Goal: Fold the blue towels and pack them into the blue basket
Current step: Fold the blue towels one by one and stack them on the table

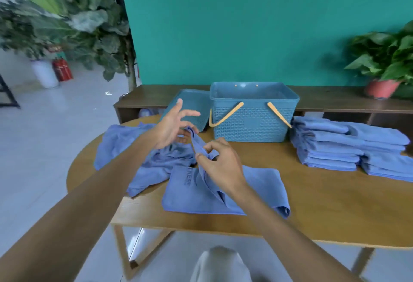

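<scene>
The wooden worktop (pixel 312 210) fills the lower half of the frame. At its far edge, in the middle of the frame, stands the blue basket (pixel 253 117) with two yellow handles hanging down its front wall. Its blue lid (pixel 190 105) leans just to the left of it. At the right side of the frame lies a stack of folded towels (pixel 348 147). A heap of loose towels (pixel 134 154) lies at the centre left. In front of it, one towel (pixel 201 196) is spread flat. The right hand (pixel 220 165) pinches a raised edge of this towel. The left hand (pixel 173 127) holds the same edge higher up, with the other fingers spread.
</scene>
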